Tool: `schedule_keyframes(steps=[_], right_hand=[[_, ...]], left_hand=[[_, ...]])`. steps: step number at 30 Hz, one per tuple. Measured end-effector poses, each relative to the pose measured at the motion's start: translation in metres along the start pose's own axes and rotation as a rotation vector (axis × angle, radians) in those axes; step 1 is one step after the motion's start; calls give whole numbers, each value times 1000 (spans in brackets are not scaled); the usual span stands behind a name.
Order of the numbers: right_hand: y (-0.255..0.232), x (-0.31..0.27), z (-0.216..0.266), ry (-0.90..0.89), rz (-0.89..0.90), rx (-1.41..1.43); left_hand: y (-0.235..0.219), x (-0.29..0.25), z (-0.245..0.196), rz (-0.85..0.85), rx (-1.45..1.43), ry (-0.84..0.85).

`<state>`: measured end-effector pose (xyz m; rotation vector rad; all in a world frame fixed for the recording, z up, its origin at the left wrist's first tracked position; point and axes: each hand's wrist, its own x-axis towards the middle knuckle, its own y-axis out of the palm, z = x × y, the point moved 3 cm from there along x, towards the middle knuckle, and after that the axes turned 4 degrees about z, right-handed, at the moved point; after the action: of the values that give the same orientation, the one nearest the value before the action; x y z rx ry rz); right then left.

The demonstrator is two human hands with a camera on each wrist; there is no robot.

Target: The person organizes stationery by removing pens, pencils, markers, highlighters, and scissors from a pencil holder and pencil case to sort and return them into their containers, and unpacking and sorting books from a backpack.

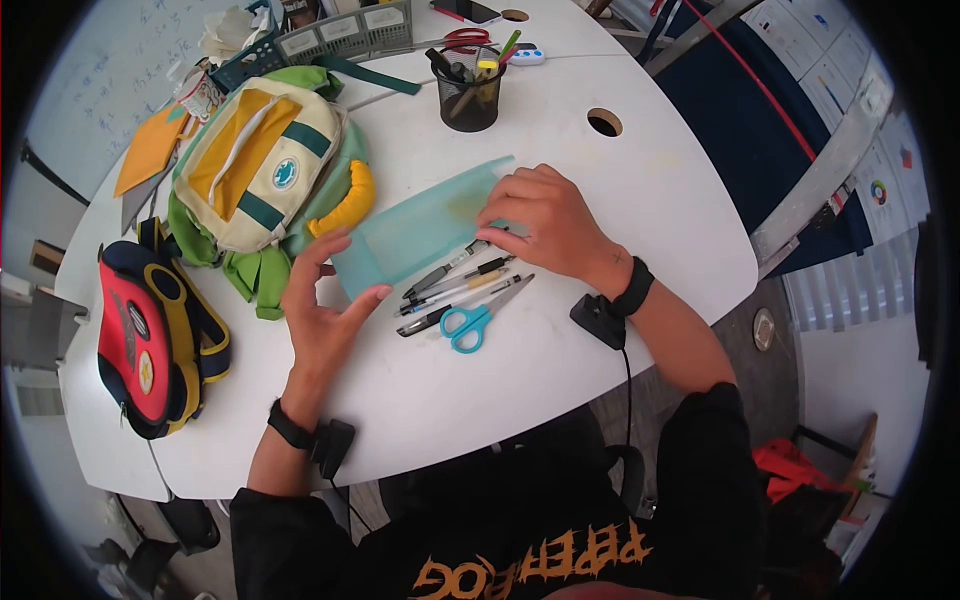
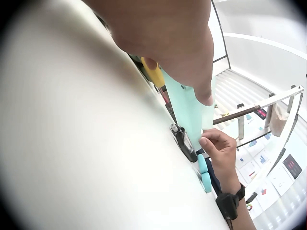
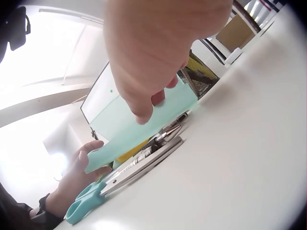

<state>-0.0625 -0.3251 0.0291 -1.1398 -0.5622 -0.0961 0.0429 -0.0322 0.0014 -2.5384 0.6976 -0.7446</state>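
A translucent teal pouch (image 1: pixel 410 225) is tilted up over the table between both hands. My left hand (image 1: pixel 325 310) holds its left end, thumb apart from the fingers with the end between them. At the right end, my right hand (image 1: pixel 545 220) pinches the edge with curled fingers; its thumb and fingertip meet the pouch (image 2: pixel 189 112) in the left wrist view. Just in front of the pouch lie several pens (image 1: pixel 450 290), side by side. Scissors with blue handles (image 1: pixel 467 328) lie nearest me, blades pointing right; in the right wrist view the scissors (image 3: pixel 86 201) sit below the left hand.
A green and cream backpack (image 1: pixel 265 170) with a yellow handle lies at the left, and a red and navy bag (image 1: pixel 140 345) nearer me. Behind the pouch stands a black mesh pen cup (image 1: pixel 468 105). Grey baskets (image 1: pixel 345 35) line the back; a cable hole (image 1: pixel 604 122) pierces the table.
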Motion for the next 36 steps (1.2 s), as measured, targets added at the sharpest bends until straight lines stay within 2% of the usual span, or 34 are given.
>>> schedule_keyframes(steps=[5,7,9,11,13,14,16,18,22,24,25,27,28,30,36], right_hand=[[4,-2,-1,-2,28,-12],[1,-2,-1,16,36,-43],[-5,-5,-8,133,70,-136],[-8,-7,-17,144,51,-131],[-14,-11,-23,261,23,-167],[-14,-13,-28,265,2,-205],[-15,-14,-30,322,20,-217],[-18,-14,-28,390,41,-288],[-21,-8,-14,321,-61,-157],[-21,-4,-2,237,64,116],[-19,-5,-2,236,64,119],[-9,-6,1,119,199,121],[-7,-7,1,115,197,123],[-1,-8,-3,167,329,148],[-1,-8,0,170,353,140]], left_hand=[[0,2,-3,21,79,54],[0,2,-10,-29,192,144],[-2,2,-14,-31,218,136],[-2,1,-14,-32,245,127],[5,-1,-10,117,119,130],[5,-1,-12,122,122,122],[9,-1,-23,295,64,176],[10,-1,-26,348,76,207],[13,-1,-25,403,151,243],[13,-2,-25,404,147,221],[13,-2,-25,401,145,203],[14,-1,-25,398,137,188],[13,-1,-25,391,128,178],[13,-2,-25,389,126,155],[13,-1,-21,375,126,115]])
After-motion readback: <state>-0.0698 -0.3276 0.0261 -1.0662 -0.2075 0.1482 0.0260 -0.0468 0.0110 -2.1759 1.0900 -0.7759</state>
